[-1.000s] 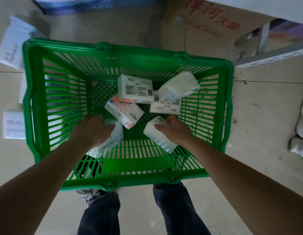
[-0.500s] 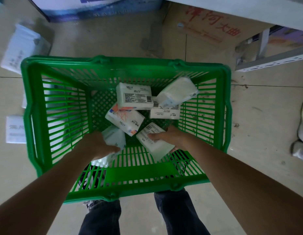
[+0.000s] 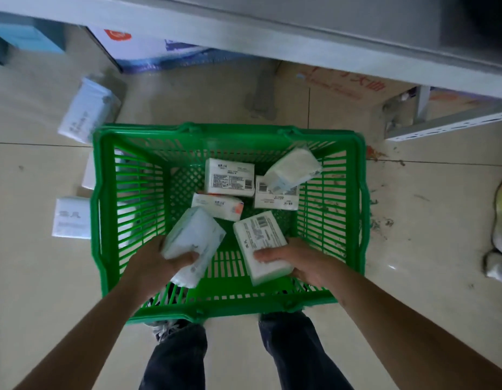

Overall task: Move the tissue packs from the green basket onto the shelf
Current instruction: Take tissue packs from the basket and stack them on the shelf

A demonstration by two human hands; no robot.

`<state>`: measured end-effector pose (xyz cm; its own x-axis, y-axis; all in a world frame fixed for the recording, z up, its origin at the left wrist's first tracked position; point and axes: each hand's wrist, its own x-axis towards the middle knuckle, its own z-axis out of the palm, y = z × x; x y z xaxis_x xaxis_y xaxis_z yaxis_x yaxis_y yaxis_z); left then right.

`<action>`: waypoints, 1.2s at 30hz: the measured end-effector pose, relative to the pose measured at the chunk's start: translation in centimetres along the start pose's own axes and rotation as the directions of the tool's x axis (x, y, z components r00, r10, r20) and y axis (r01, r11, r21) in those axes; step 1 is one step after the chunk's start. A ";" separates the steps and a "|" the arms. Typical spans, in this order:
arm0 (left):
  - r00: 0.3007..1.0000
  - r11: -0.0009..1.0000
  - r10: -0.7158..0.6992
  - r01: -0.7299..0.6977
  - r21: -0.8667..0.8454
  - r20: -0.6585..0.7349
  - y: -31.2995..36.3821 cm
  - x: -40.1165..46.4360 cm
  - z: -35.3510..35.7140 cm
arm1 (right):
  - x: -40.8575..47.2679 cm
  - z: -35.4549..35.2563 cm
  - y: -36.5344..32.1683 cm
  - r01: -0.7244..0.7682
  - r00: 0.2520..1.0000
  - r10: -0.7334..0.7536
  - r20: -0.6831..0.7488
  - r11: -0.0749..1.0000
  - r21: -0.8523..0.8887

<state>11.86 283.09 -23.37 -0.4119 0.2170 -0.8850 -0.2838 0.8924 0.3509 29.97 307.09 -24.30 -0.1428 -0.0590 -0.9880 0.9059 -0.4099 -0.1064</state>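
Note:
The green basket (image 3: 103,192) stands on the tiled floor in front of my feet. My left hand (image 3: 157,263) grips a white tissue pack (image 3: 192,240) lifted above the basket's near left side. My right hand (image 3: 297,261) grips another white pack (image 3: 261,243) with a printed label, held above the near right side. Several more packs lie on the basket floor: a labelled one (image 3: 229,181) at the back, one with an orange patch (image 3: 217,206) in the middle, and a plain one (image 3: 292,169) leaning at the back right on another pack (image 3: 275,199). The grey shelf edge (image 3: 244,26) crosses the top.
White packs lie on the floor left of the basket (image 3: 86,111), (image 3: 71,218). Cardboard boxes (image 3: 340,83) sit under the shelf. A perforated white shelf rail (image 3: 446,126) is at right. A light shoe (image 3: 501,220) shows at the right edge. My legs are below the basket.
Both hands have lifted their packs up out of the basket bottom. The view has tilted up, so the shelf edge now shows at the top.

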 end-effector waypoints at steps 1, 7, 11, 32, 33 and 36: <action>1.000 0.994 -0.018 0.019 -0.107 0.007 -0.2 -0.4 0.0 | -0.3 0.2 0.1 0.027 1.000 -0.027 -0.010 1.000 0.009; 0.993 0.764 -0.102 0.116 -0.635 0.059 -0.1 -3.2 -0.7 | -2.7 2.3 -1.6 0.189 0.981 -0.182 -0.060 0.970 0.153; 0.993 0.590 -0.050 0.114 -0.800 0.104 1.7 -5.8 -1.7 | -4.5 3.4 -3.5 0.273 0.960 -0.259 -0.104 0.949 0.157; 0.987 0.421 0.078 -0.162 -0.893 -0.142 14.9 -35.6 -16.7 | -40.0 11.7 -16.9 0.410 0.902 -0.399 -0.164 0.911 0.036; 0.985 0.409 0.071 -0.170 -0.897 -0.154 15.6 -37.2 -17.4 | -42.0 12.1 -17.4 0.432 0.891 -0.424 -0.160 0.901 0.021; 0.973 0.380 0.074 -0.230 -0.896 -0.218 17.6 -41.8 -19.5 | -48.0 13.5 -19.0 0.502 0.856 -0.501 -0.129 0.865 -0.024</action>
<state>7.23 282.04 25.82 -0.6111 0.1911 -0.7681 -0.7887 -0.0653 0.6113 14.25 305.42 26.64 -0.5245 0.2717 -0.8069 0.7211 -0.3622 -0.5906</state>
